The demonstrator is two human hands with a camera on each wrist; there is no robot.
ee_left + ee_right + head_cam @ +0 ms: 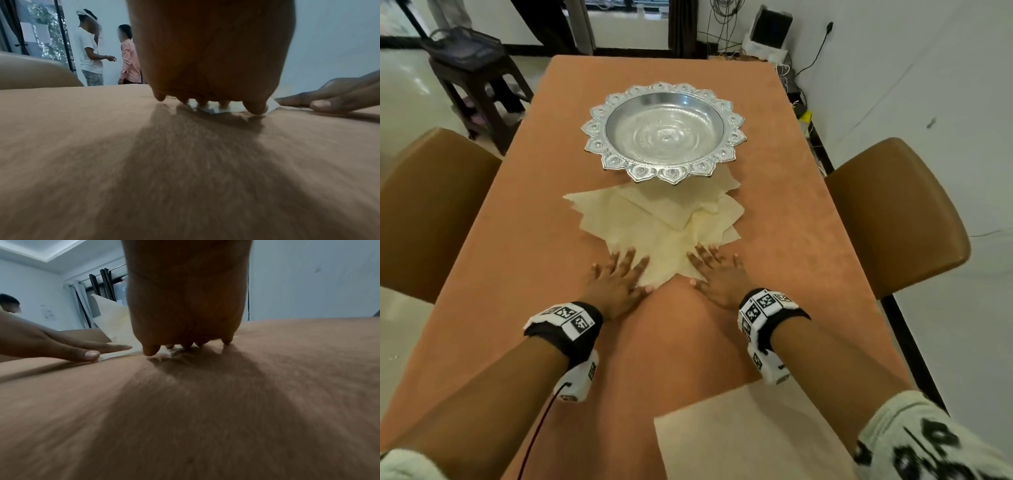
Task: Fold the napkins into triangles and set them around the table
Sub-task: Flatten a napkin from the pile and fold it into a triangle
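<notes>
A loose pile of cream napkins [654, 219] lies fanned out on the orange tablecloth [517, 274], just in front of the silver tray. My left hand [619, 274] lies flat with spread fingers on the pile's near left edge. My right hand [715, 270] lies flat the same way on its near right edge. Between the two hands the nearest napkin corner [654, 279] points toward me. In the left wrist view my left fingertips [202, 104] press on the napkin [236, 106]. In the right wrist view a napkin [115, 321] rises behind my right hand [185, 345]. One more napkin [750, 435] lies flat at the near table edge.
An ornate silver tray [664, 132] stands at the table's middle. Brown chairs flank the table at left [431, 212] and right [893, 216]. A dark stool [479, 82] with a bag stands at the back left. Two people [107, 53] stand beyond the table.
</notes>
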